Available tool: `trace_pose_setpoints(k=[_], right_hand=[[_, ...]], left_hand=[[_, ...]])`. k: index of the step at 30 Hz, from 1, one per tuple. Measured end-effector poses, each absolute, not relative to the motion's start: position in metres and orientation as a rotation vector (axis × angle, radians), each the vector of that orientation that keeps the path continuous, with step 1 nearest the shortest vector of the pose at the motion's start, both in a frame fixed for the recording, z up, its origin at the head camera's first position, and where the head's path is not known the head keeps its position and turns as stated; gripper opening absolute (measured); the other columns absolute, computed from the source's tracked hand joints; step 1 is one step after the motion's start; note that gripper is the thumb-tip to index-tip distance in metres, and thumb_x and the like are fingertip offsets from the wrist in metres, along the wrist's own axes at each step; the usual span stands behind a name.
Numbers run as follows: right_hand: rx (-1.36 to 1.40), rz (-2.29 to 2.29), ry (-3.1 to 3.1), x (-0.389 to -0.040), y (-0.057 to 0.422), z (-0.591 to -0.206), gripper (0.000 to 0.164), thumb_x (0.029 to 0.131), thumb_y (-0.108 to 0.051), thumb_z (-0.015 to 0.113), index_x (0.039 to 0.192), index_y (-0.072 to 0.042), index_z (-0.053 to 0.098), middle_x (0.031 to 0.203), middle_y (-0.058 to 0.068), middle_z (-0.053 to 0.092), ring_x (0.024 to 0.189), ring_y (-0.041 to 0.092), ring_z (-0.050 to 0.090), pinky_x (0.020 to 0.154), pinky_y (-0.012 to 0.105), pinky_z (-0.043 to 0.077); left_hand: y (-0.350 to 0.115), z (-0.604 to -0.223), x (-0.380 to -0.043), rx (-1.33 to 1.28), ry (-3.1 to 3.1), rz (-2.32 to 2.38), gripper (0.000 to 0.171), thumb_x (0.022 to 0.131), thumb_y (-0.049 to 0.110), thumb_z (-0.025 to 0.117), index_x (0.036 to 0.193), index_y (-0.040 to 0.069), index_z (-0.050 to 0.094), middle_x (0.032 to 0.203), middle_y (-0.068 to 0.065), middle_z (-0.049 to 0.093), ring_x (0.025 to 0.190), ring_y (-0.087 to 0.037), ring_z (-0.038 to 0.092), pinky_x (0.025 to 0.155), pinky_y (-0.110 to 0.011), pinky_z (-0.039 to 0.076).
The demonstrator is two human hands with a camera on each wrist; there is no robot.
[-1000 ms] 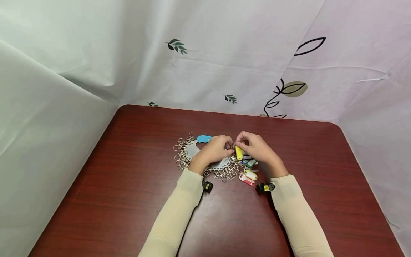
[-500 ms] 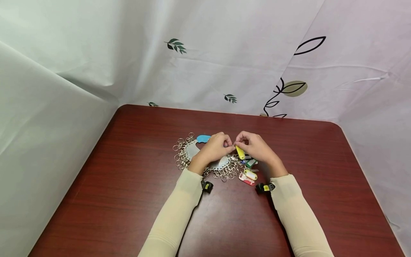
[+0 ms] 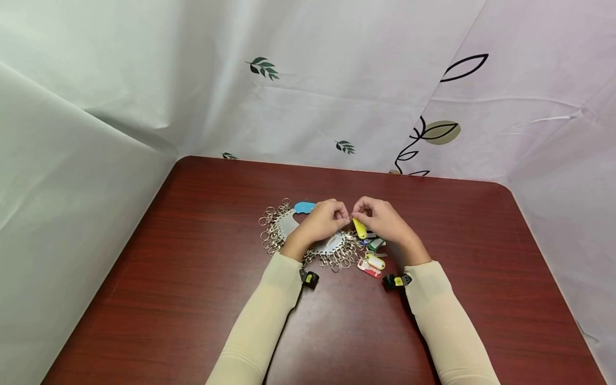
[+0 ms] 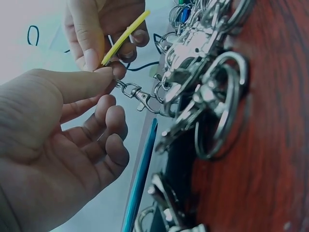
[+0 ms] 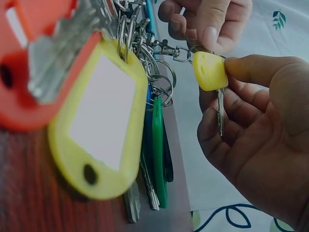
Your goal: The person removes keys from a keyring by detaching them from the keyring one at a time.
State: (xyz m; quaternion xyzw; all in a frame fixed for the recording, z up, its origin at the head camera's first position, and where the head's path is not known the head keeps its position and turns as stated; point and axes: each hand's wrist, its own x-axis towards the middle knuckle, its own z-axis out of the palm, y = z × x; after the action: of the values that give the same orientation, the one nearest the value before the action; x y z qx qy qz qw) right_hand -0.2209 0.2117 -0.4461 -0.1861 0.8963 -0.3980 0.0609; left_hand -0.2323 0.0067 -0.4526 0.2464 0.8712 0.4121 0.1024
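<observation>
My left hand (image 3: pixel 323 222) pinches a small split ring (image 4: pixel 118 83) between thumb and forefinger. The ring hangs from a swivel clip (image 4: pixel 141 98) on a metal key-holder plate (image 3: pixel 287 224). Opposite it, my right hand (image 3: pixel 387 220) pinches a yellow key tag (image 5: pixel 210 71), from which a key (image 5: pixel 220 112) dangles. Fingertips of both hands almost meet at the ring, partly hiding it. Whether the tag is threaded onto the ring cannot be told. Many clips with rings line the plate's edge, and a blue handle (image 3: pixel 305 207) shows behind my left hand.
Just below the right hand lie a yellow-rimmed tag (image 3: pixel 375 261), a red tag (image 3: pixel 369 269) and a green tag (image 3: pixel 377 244) with keys, hung by the plate's right end. All rest on a reddish-brown table (image 3: pixel 216 321), with white curtains behind and beside it.
The yellow key tag has tilted, its lower end swinging slightly right. My left fingertips have shifted a little at the ring, while my right hand stays almost where it was.
</observation>
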Motion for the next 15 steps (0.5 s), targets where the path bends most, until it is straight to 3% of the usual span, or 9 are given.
trace_pose_setpoints(k=[9, 15], right_hand=[[-0.533, -1.190, 2.711, -0.2194, 0.2112, -0.4452, 0.007, 0.102, -0.016, 0.065, 0.100, -0.009, 0.067, 0.086, 0.005, 0.069, 0.074, 0.018, 0.059, 0.067, 0.030, 0.049], [-0.541, -1.184, 2.712, -0.2194, 0.2109, -0.4440, 0.006, 0.101, -0.015, 0.067, 0.100, -0.009, 0.067, 0.085, 0.004, 0.068, 0.073, 0.018, 0.059, 0.066, 0.029, 0.049]], left_hand=[[0.0054, -0.4532, -0.2329, 0.683, 2.532, 1.215, 0.017, 0.102, 0.021, 0.066, 0.092, 0.010, 0.073, 0.090, -0.003, 0.066, 0.077, -0.014, 0.057, 0.070, -0.024, 0.047], [0.0070, -0.4533, -0.2321, 0.656, 2.519, 1.252, 0.014, 0.102, 0.017, 0.066, 0.092, 0.008, 0.072, 0.087, -0.005, 0.065, 0.073, -0.013, 0.056, 0.067, -0.023, 0.047]])
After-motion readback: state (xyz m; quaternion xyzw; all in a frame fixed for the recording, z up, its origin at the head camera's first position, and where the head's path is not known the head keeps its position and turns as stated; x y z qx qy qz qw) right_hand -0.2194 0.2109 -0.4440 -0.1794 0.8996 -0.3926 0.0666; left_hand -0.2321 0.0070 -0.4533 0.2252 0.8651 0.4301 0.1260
